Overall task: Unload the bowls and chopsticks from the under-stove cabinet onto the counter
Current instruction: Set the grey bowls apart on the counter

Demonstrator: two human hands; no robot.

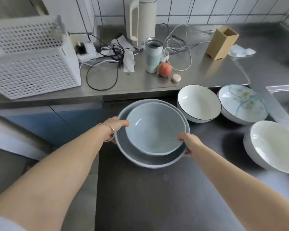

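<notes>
Two grey-blue bowls are nested, the small bowl [154, 130] inside the large bowl [145, 161]. I hold the pair over the dark steel counter [157, 197]. My left hand [116, 127] grips the left rim, thumb over the edge. My right hand [189, 143] grips the right rim the same way. On the counter to the right stand a white bowl with a dark rim [198, 103], a flower-patterned bowl [242, 104] and a plain white bowl [274, 145]. No chopsticks or cabinet are in view.
The raised back counter holds a white perforated basket [32, 64], tangled cables [107, 52], a kettle [141, 20], a tumbler [153, 55], a peach [165, 69] and a wooden block [222, 44]. A sink edge [282, 90] lies at the right.
</notes>
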